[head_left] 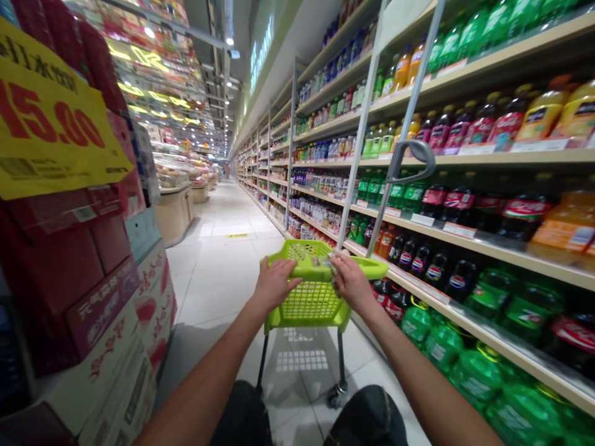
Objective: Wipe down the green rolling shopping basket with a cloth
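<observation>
A small lime-green shopping cart stands in front of me in a supermarket aisle. My left hand is wrapped over the left part of its handle bar. My right hand grips the right part of the same bar, with a bit of pale paper or plastic under its fingers. The cart's basket looks empty through its mesh. Its dark frame and one wheel show below.
Shelves of soft-drink bottles run along the right, with a metal ladder leaning on them just past the cart. Stacked red cartons with a yellow price sign stand at left. The white tiled aisle stretches ahead.
</observation>
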